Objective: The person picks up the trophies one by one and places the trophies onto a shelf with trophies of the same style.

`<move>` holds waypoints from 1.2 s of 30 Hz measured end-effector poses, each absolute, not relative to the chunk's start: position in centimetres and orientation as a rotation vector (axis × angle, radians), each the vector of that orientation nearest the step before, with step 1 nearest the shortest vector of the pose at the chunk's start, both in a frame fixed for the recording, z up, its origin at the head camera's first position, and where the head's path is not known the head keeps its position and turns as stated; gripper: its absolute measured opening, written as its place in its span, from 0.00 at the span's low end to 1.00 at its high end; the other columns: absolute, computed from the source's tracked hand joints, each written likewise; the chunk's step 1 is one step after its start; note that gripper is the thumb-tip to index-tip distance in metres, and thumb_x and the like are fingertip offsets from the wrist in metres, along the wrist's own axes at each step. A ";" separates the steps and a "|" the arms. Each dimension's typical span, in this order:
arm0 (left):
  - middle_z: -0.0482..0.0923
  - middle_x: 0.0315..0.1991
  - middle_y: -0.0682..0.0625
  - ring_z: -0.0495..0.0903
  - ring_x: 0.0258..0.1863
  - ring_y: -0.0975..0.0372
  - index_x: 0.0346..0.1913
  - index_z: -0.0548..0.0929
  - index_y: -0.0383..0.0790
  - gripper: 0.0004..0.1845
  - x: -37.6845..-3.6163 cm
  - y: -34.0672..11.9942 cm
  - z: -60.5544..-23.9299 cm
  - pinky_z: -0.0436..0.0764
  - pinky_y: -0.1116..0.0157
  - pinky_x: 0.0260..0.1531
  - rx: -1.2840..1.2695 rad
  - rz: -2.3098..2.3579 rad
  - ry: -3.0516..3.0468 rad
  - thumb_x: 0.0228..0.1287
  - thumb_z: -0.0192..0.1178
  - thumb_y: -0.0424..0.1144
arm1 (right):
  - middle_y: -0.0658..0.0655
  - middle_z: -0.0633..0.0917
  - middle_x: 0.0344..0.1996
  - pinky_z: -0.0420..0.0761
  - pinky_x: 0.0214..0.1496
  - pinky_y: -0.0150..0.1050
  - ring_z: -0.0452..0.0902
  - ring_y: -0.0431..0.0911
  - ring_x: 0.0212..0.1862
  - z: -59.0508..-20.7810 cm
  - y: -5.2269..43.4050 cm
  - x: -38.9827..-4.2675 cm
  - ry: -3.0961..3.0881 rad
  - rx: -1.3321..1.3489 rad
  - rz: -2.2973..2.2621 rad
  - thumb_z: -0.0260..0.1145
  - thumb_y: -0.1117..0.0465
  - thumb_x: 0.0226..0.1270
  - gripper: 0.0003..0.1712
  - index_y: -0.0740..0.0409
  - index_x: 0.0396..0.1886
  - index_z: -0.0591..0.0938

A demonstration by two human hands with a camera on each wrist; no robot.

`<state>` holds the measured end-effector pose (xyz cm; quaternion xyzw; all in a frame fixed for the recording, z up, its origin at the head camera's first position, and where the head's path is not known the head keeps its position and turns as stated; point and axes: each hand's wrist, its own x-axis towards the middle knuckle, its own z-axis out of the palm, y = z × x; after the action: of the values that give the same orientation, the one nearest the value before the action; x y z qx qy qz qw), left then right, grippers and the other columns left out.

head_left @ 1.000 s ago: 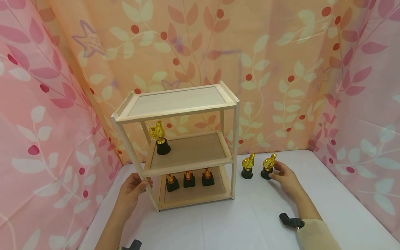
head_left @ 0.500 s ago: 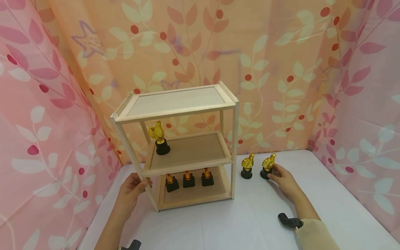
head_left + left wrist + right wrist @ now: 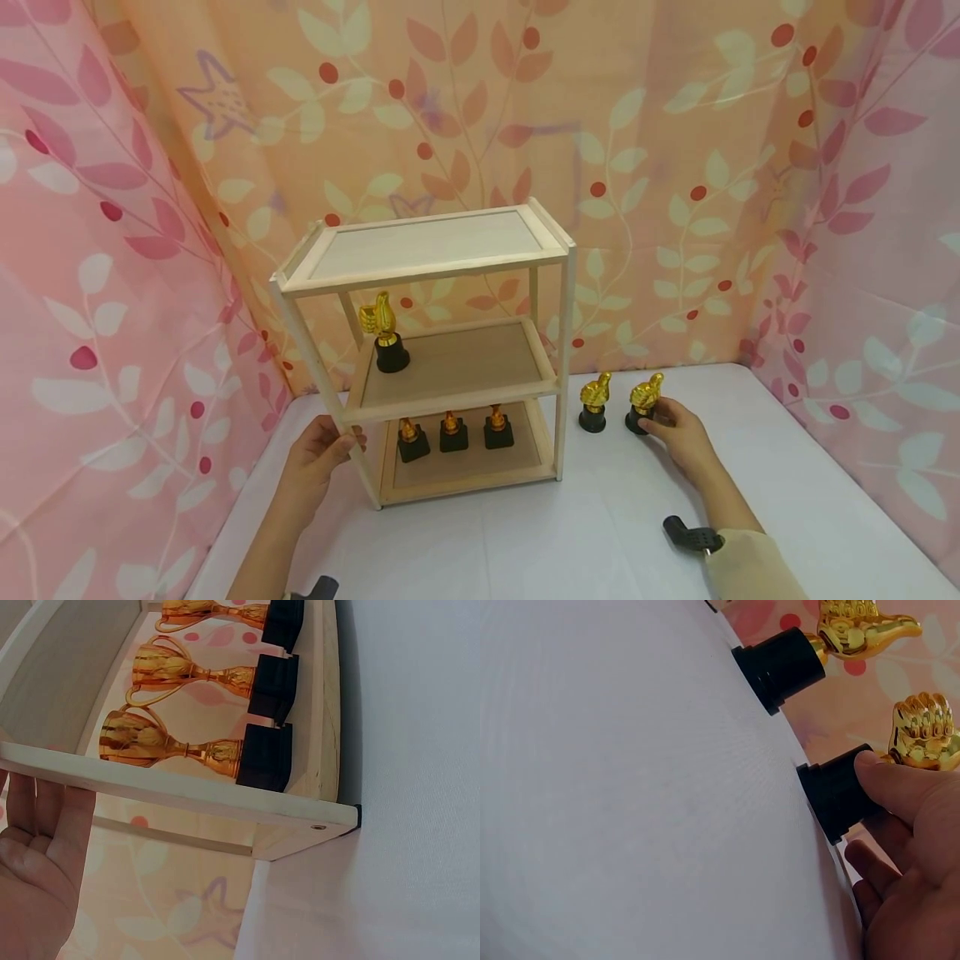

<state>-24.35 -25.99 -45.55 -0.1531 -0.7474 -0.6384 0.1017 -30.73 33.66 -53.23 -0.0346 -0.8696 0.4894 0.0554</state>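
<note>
My left hand (image 3: 309, 457) grips the front left post of a pale wooden three-tier shelf (image 3: 457, 402). In the left wrist view its fingers reach behind the post. My right hand (image 3: 684, 440) pinches the black round base of a gold thumbs-up trophy (image 3: 642, 402), thumb on the near side. That trophy stands upright on the white table at the right of the shelf. Just left of it stands a matching thumbs-up trophy (image 3: 593, 403). Another thumbs-up trophy (image 3: 391, 343) stands at the left end of the middle tier.
Three gold cup trophies (image 3: 191, 746) with square black bases stand in a row on the bottom tier, their tops hidden by the middle tier in the head view. Patterned curtains (image 3: 675, 167) enclose the white table (image 3: 585, 533) at the back and sides.
My right hand has shifted slightly left, its thumb further over the trophy's base. The left hand keeps its grip on the post, and the trophies stay where they were.
</note>
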 end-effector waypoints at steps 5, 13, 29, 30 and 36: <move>0.83 0.44 0.48 0.86 0.47 0.54 0.55 0.70 0.26 0.12 -24.4 -25.9 -45.6 0.84 0.67 0.49 -0.465 -1.889 -2.190 0.76 0.55 0.29 | 0.74 0.67 0.73 0.59 0.75 0.66 0.60 0.69 0.75 -53.5 33.7 -30.9 -2.686 -0.115 1.396 0.69 0.48 0.71 0.44 0.66 0.77 0.63; 0.84 0.43 0.50 0.86 0.45 0.63 0.55 0.70 0.26 0.12 -24.4 -25.9 -45.7 0.84 0.68 0.48 -0.445 -1.882 -2.196 0.76 0.56 0.29 | 0.73 0.73 0.68 0.64 0.72 0.66 0.69 0.69 0.70 -53.5 33.8 -30.9 -2.661 -0.108 1.376 0.72 0.47 0.69 0.42 0.66 0.73 0.68; 0.84 0.43 0.50 0.86 0.46 0.59 0.54 0.70 0.26 0.12 -24.4 -25.9 -45.5 0.84 0.68 0.48 -0.461 -1.881 -2.197 0.76 0.56 0.30 | 0.70 0.78 0.65 0.66 0.69 0.67 0.69 0.66 0.69 -50.7 34.0 -30.2 -2.546 -0.138 1.356 0.70 0.40 0.68 0.40 0.61 0.69 0.73; 0.84 0.43 0.49 0.86 0.46 0.59 0.54 0.70 0.26 0.12 -24.4 -25.9 -45.4 0.85 0.68 0.48 -0.467 -1.881 -2.195 0.76 0.56 0.29 | 0.70 0.78 0.64 0.66 0.70 0.67 0.69 0.66 0.69 -50.3 34.0 -30.2 -2.538 -0.133 1.342 0.70 0.40 0.68 0.40 0.62 0.69 0.73; 0.84 0.44 0.46 0.85 0.46 0.60 0.56 0.71 0.26 0.12 -24.2 -26.1 -45.3 0.85 0.67 0.48 -0.513 -1.851 -2.208 0.76 0.55 0.29 | 0.71 0.80 0.62 0.65 0.71 0.66 0.69 0.66 0.68 -48.2 33.4 -29.6 -2.503 -0.095 1.281 0.71 0.40 0.68 0.40 0.64 0.67 0.74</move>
<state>-24.24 -26.09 -45.33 -0.1744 -0.7501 -0.6288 0.1076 -29.59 33.36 -48.20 -0.0334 -0.8778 0.4492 0.1631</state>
